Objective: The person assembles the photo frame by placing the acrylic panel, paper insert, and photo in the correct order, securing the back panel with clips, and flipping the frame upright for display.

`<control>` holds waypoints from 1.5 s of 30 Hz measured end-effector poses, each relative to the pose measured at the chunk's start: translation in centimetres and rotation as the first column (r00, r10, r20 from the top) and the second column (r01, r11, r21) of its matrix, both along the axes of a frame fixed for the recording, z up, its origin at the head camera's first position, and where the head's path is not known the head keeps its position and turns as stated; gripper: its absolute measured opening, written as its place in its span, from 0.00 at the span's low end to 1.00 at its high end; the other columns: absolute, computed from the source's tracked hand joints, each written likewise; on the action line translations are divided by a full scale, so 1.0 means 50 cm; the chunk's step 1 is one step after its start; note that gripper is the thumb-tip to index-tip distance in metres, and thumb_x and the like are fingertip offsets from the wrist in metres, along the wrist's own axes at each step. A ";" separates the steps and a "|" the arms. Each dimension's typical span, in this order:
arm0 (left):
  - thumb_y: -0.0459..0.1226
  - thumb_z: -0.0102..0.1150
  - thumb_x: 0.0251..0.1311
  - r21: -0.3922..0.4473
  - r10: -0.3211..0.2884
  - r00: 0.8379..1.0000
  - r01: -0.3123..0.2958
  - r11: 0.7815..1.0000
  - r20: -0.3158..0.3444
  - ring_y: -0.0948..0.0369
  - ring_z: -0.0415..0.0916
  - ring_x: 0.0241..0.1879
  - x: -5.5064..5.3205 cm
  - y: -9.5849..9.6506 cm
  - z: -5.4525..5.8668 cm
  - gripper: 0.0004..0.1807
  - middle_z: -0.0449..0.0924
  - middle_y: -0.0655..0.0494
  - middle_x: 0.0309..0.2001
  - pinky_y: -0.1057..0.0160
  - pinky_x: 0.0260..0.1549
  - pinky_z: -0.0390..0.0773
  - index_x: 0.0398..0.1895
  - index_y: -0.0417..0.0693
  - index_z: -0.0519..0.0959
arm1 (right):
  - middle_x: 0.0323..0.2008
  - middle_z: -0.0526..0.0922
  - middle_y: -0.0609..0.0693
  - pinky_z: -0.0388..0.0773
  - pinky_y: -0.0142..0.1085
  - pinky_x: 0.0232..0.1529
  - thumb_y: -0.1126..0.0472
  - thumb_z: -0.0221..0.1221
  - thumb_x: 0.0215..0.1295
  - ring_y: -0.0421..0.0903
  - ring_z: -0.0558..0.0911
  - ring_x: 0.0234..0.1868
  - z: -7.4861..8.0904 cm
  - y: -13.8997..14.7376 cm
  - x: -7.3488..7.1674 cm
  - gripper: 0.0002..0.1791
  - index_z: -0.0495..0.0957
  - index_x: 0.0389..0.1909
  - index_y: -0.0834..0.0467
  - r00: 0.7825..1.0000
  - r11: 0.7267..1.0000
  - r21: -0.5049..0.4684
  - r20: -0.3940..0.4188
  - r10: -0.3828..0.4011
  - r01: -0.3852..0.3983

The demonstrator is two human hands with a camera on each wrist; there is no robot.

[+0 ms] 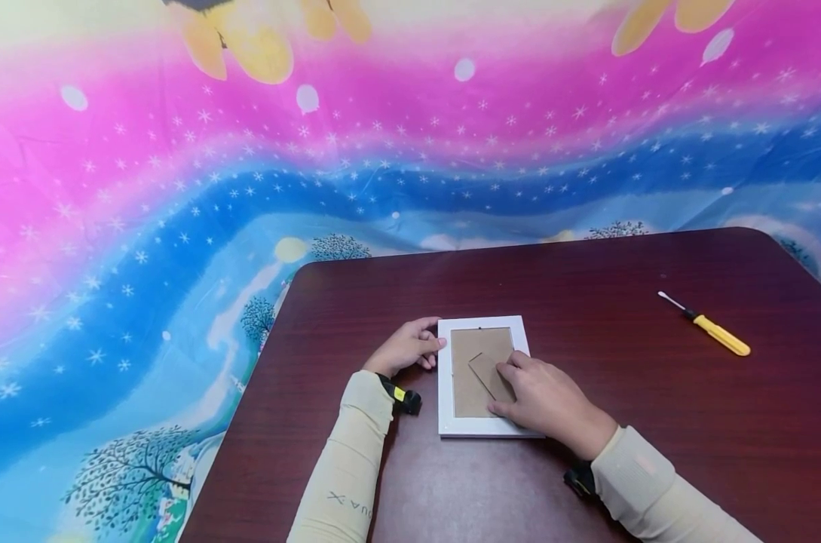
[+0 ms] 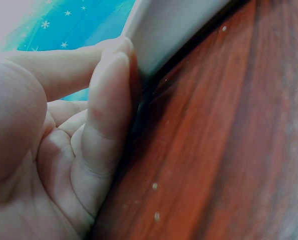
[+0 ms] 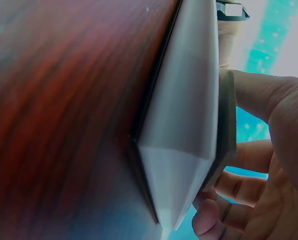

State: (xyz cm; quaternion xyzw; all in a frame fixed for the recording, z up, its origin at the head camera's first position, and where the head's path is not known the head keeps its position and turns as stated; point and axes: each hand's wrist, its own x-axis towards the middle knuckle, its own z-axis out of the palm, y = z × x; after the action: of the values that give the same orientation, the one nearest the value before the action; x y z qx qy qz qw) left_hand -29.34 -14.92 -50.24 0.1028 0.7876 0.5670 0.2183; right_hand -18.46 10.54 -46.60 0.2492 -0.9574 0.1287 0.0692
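Observation:
A white picture frame (image 1: 445, 392) lies on the table with a brown backing board (image 1: 467, 403) inside its border. Over the board slants a brown flap (image 1: 488, 369), seen edge-on as a thin dark panel (image 3: 227, 120) beside the frame's white side in the right wrist view. My right hand (image 1: 552, 396) pinches this flap between thumb and fingers, partly covering it and the frame's right border. At the left border, my left hand (image 1: 406, 347) holds the frame's edge; thumb and fingertips meet the white side (image 2: 161, 35) in the left wrist view.
A screwdriver (image 1: 718, 334) with a yellow handle lies to the right on the dark red wooden table (image 1: 586, 294). Behind the table hangs a colourful printed cloth (image 1: 396, 121). Black straps circle both wrists.

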 end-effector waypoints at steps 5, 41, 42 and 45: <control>0.37 0.61 0.66 0.002 0.000 1.000 -0.001 1.000 0.002 0.59 0.76 0.21 0.000 -0.001 0.000 0.37 0.78 0.48 0.27 0.58 0.25 0.83 0.74 0.41 0.57 | 0.34 0.74 0.48 0.74 0.39 0.28 0.41 0.71 0.47 0.43 0.72 0.26 -0.002 0.001 -0.001 0.31 0.82 0.44 0.61 1.000 1.000 -0.008 0.000 0.005 -0.005; 0.36 0.60 0.66 0.011 0.007 1.000 -0.007 1.000 0.009 0.59 0.76 0.20 0.002 0.001 -0.002 0.36 0.78 0.48 0.27 0.61 0.22 0.82 0.74 0.41 0.57 | 0.37 0.74 0.49 0.75 0.39 0.29 0.39 0.72 0.47 0.43 0.73 0.27 -0.005 0.014 0.001 0.35 0.80 0.47 0.63 0.996 0.996 -0.002 -0.018 0.088 -0.088; 0.36 0.60 0.66 0.012 0.007 1.000 -0.007 1.000 0.009 0.59 0.76 0.20 0.002 0.001 -0.002 0.36 0.78 0.48 0.27 0.61 0.22 0.82 0.74 0.41 0.57 | 0.37 0.74 0.49 0.76 0.39 0.30 0.39 0.72 0.47 0.43 0.74 0.28 -0.004 0.015 0.001 0.35 0.80 0.47 0.63 0.996 0.996 -0.001 -0.020 0.089 -0.089; 0.36 0.60 0.66 0.010 0.006 1.000 -0.006 1.000 0.008 0.59 0.76 0.19 0.002 0.001 -0.001 0.36 0.78 0.48 0.27 0.61 0.22 0.82 0.74 0.41 0.57 | 0.38 0.75 0.50 0.77 0.41 0.31 0.40 0.72 0.48 0.44 0.75 0.29 -0.002 0.017 0.002 0.35 0.80 0.48 0.63 0.996 0.996 -0.001 -0.021 0.090 -0.090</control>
State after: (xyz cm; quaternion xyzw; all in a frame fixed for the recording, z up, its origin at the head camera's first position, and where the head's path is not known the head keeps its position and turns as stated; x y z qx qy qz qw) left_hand -29.25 -14.85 -50.27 0.0992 0.7842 0.5718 0.2194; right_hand -18.34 11.38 -46.70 0.2931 -0.9444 0.1298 0.0734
